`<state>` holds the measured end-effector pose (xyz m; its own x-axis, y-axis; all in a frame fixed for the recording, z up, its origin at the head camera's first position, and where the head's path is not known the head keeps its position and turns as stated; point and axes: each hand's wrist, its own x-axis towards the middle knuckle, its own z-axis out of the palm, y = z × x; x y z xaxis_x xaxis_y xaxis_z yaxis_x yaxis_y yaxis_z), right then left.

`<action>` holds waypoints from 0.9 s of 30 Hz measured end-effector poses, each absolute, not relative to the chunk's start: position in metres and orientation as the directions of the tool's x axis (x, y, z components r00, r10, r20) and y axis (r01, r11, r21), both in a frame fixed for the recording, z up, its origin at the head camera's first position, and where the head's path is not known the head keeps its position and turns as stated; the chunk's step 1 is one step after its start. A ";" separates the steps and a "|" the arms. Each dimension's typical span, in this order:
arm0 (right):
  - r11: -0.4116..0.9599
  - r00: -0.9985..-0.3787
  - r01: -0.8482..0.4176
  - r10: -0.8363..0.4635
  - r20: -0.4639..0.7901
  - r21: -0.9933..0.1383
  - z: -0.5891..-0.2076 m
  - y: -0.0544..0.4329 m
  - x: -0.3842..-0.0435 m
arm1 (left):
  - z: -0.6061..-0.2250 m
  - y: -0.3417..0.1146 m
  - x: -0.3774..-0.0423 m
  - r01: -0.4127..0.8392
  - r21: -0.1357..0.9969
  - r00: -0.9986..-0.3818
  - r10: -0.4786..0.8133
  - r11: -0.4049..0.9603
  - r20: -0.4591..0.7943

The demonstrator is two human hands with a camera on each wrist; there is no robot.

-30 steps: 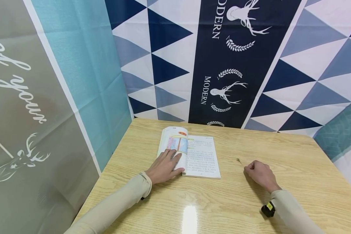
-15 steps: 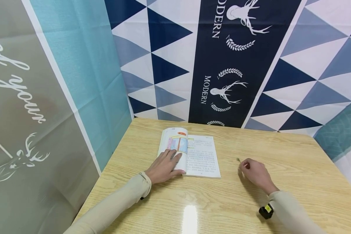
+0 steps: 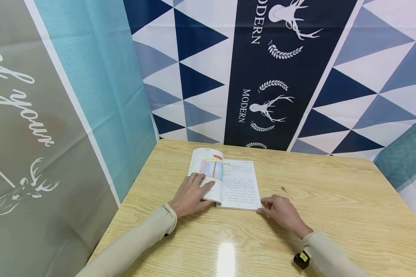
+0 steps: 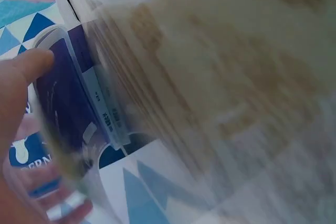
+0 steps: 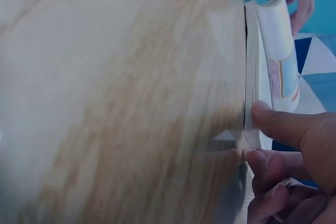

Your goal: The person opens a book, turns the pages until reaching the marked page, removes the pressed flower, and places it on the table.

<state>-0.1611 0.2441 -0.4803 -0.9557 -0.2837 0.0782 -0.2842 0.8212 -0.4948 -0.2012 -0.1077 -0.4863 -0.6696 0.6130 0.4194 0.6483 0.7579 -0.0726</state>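
Note:
An open book lies on the table, its left-hand pages curving up in a thick bulge with a coloured picture. My left hand holds this raised part, fingers over the page and thumb at the lower edge. In the left wrist view the thumb lies against the purple cover. At the book's lower right corner, my right hand pinches the edge; the right wrist view has the thumb on the page side. A small dried flower stem lies just beyond the right hand.
The light wood table has its far edge against a patterned cloth backdrop. A grey and teal cloth hangs along the left side. A black device with a yellow mark sits at the right wrist.
My right hand has let go of the flower stem, leaving it on the table, and moved left to the book's corner. The left hand has shifted slightly, lifting the left-hand pages a little.

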 end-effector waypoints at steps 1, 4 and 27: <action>0.825 -0.955 -0.291 -0.285 0.087 -0.485 -0.481 0.243 -0.161 | -0.486 -0.108 -0.201 0.628 -0.071 -0.677 0.589 0.775 0.441; 0.828 -0.955 -0.292 -0.279 0.099 -0.479 -0.483 0.241 -0.160 | -0.481 -0.107 -0.198 0.549 -0.068 -0.716 0.512 0.833 0.474; 0.813 -0.955 -0.294 -0.270 0.122 -0.502 -0.485 0.243 -0.158 | -0.447 -0.019 -0.202 0.774 0.328 -0.628 0.592 0.542 0.505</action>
